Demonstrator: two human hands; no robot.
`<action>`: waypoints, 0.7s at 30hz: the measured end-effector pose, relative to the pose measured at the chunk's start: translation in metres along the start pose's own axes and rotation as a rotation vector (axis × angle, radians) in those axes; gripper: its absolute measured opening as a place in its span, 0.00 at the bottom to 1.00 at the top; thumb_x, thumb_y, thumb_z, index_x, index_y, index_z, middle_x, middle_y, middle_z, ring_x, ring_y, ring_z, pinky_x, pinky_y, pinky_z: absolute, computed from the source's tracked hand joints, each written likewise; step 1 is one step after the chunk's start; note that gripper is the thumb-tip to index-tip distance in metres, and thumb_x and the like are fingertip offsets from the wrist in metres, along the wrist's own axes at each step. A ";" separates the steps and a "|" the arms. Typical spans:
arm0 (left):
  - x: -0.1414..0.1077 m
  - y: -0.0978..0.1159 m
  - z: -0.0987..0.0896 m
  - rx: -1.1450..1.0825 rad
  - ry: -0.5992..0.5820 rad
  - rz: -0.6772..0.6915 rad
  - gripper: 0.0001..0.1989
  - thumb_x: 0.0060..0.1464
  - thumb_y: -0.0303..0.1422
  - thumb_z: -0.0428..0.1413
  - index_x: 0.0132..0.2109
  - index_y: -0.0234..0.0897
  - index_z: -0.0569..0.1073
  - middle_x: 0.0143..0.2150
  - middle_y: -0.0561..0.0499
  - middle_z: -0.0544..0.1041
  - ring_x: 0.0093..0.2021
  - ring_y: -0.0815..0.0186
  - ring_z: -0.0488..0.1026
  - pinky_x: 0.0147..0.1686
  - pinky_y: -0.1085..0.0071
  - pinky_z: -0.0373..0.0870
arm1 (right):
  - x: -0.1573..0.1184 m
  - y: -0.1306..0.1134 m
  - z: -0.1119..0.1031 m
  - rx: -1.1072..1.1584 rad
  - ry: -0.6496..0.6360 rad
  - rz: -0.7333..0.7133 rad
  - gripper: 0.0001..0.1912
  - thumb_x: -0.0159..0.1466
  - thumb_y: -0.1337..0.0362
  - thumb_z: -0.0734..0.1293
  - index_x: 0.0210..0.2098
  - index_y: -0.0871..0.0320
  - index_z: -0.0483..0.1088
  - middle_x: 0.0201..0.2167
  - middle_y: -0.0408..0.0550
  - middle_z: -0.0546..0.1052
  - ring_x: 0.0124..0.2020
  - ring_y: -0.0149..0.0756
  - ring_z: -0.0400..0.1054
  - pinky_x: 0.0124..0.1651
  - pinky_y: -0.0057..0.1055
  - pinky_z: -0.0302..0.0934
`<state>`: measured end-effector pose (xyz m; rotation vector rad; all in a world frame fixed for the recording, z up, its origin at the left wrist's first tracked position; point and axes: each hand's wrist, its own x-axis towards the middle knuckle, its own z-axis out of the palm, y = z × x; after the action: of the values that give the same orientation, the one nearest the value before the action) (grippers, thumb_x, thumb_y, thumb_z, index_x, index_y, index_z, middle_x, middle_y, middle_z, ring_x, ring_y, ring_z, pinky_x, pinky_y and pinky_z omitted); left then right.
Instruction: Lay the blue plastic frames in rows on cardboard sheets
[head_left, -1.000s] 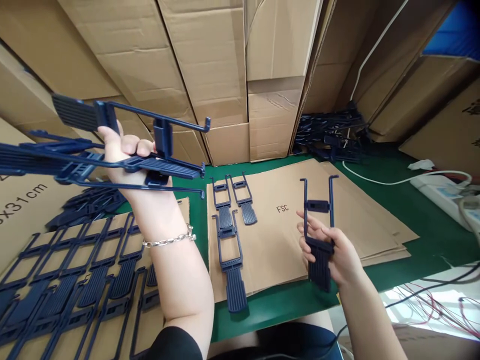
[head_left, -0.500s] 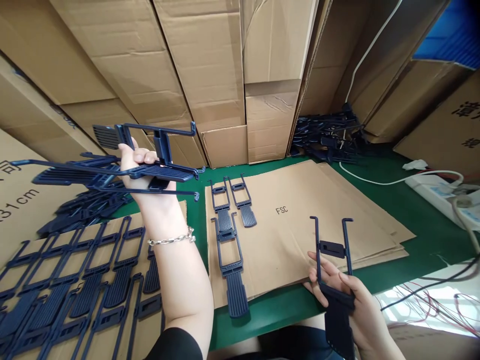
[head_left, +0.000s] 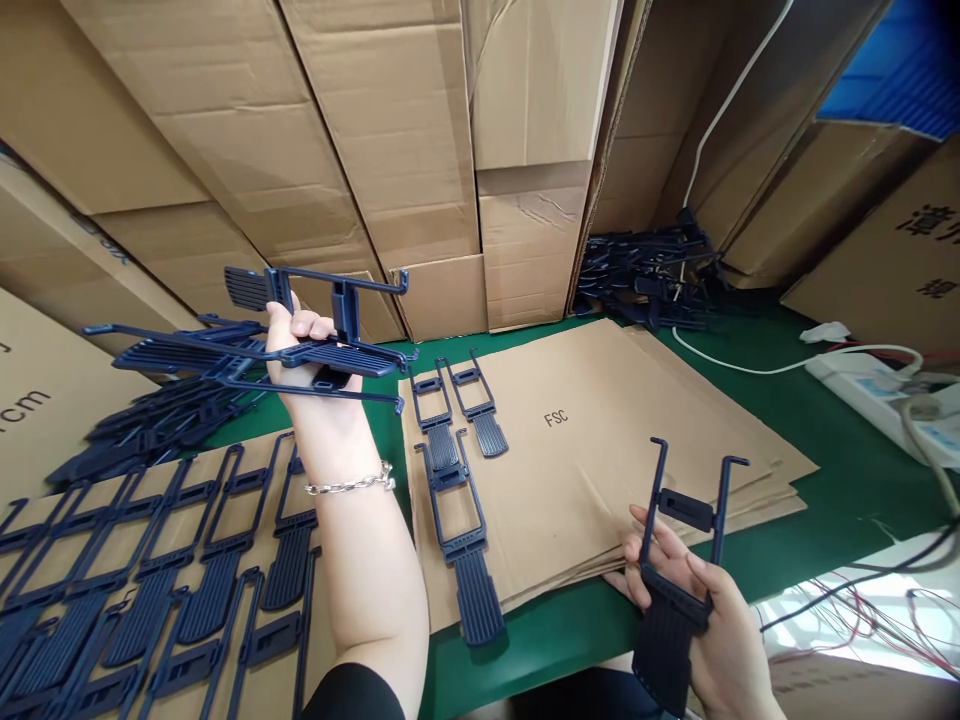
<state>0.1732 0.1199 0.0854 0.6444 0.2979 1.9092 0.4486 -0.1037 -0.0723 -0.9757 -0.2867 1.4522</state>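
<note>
Head camera view: my right hand [head_left: 718,640] was grasping one dark blue plastic frame [head_left: 664,645], fingers behind it and thumb along its right side, its ribbed plate hanging down near me and its two hooked prongs pointing up and away. My left hand [head_left: 291,335], raised to the left, was closed around a bunch of similar frames [head_left: 337,358] that jutted out on both sides of my fist; they crossed and overlapped so much that I couldn't tell how many I had. Below that fist, a silver chain bracelet [head_left: 352,486] circled my wrist. Between my arms, three more frames [head_left: 477,595] lay flat on stacked cardboard sheets [head_left: 570,490] printed "FSC": two side by side at the far left corner, and one nearer me, its plate reaching past the front edge. Left of my forearm, rows of frames [head_left: 210,600] covered another piece of cardboard, with a loose heap [head_left: 157,425] behind them. Under the sheets was the green tabletop [head_left: 555,640]. Farther out, a second heap [head_left: 645,275] sat at the back right, a white power strip [head_left: 877,400] lay on the right, and tall cardboard boxes [head_left: 390,120] stood behind everything.
</note>
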 end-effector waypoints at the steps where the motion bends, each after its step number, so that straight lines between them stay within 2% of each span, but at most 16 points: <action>1: -0.002 0.000 0.002 0.001 0.001 -0.005 0.11 0.64 0.34 0.42 0.36 0.32 0.64 0.18 0.63 0.61 0.17 0.81 0.62 0.23 0.76 0.60 | 0.001 -0.001 0.000 0.013 0.023 -0.011 0.24 0.55 0.53 0.59 0.49 0.52 0.67 0.31 0.46 0.68 0.21 0.32 0.58 0.40 0.41 0.62; 6: -0.019 0.002 0.016 -0.021 -0.035 -0.038 0.09 0.63 0.33 0.44 0.38 0.32 0.63 0.19 0.62 0.61 0.19 0.81 0.63 0.26 0.79 0.63 | 0.003 -0.005 0.000 0.031 0.069 -0.058 0.23 0.55 0.54 0.60 0.49 0.51 0.65 0.31 0.43 0.68 0.22 0.31 0.59 0.46 0.42 0.62; 8: -0.026 0.006 0.020 -0.032 -0.043 -0.049 0.09 0.63 0.33 0.43 0.40 0.31 0.63 0.20 0.61 0.61 0.19 0.81 0.63 0.24 0.82 0.62 | 0.003 -0.007 0.000 0.034 0.083 -0.037 0.23 0.56 0.52 0.59 0.50 0.50 0.63 0.30 0.42 0.68 0.21 0.30 0.59 0.44 0.42 0.64; 10: -0.031 0.010 0.022 -0.021 -0.053 -0.060 0.09 0.63 0.33 0.43 0.40 0.31 0.63 0.20 0.60 0.59 0.19 0.81 0.62 0.22 0.85 0.61 | 0.002 -0.009 0.001 0.055 0.112 -0.007 0.24 0.57 0.49 0.57 0.51 0.49 0.61 0.28 0.42 0.67 0.19 0.30 0.57 0.33 0.39 0.66; 11: -0.033 0.011 0.022 -0.011 -0.063 -0.065 0.09 0.63 0.33 0.43 0.40 0.31 0.64 0.20 0.60 0.59 0.19 0.82 0.61 0.22 0.86 0.60 | 0.001 -0.010 0.001 0.068 0.126 0.002 0.25 0.56 0.47 0.56 0.51 0.48 0.61 0.27 0.42 0.66 0.18 0.30 0.56 0.25 0.35 0.64; 13: -0.038 0.014 0.023 0.013 -0.108 -0.053 0.08 0.63 0.31 0.44 0.41 0.31 0.64 0.21 0.59 0.58 0.20 0.82 0.61 0.22 0.87 0.60 | -0.001 -0.012 0.004 0.080 0.135 0.010 0.26 0.55 0.46 0.56 0.50 0.48 0.60 0.26 0.42 0.65 0.17 0.30 0.54 0.14 0.27 0.53; 15: -0.042 0.017 0.025 0.041 -0.133 -0.023 0.07 0.62 0.30 0.45 0.41 0.31 0.64 0.22 0.59 0.58 0.21 0.81 0.61 0.23 0.86 0.61 | -0.003 -0.013 0.006 0.045 0.119 0.011 0.25 0.55 0.46 0.56 0.49 0.49 0.60 0.26 0.43 0.64 0.17 0.30 0.52 0.11 0.23 0.46; 18: -0.048 0.021 0.029 0.118 -0.052 0.012 0.08 0.62 0.31 0.46 0.35 0.32 0.64 0.22 0.59 0.57 0.20 0.80 0.59 0.23 0.84 0.62 | 0.000 -0.015 0.013 -0.114 0.081 -0.056 0.26 0.55 0.47 0.58 0.49 0.52 0.61 0.29 0.44 0.65 0.18 0.28 0.52 0.11 0.23 0.45; 21: -0.049 0.026 0.034 0.247 0.066 0.053 0.12 0.62 0.33 0.45 0.30 0.34 0.60 0.20 0.60 0.55 0.18 0.79 0.57 0.23 0.80 0.63 | 0.012 -0.015 0.027 -0.504 0.057 -0.206 0.28 0.55 0.47 0.61 0.51 0.55 0.63 0.28 0.44 0.66 0.18 0.27 0.53 0.13 0.23 0.49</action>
<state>0.1873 0.0619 0.1115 0.7593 0.5708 1.9637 0.4422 -0.0805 -0.0504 -1.3444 -0.7137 1.1817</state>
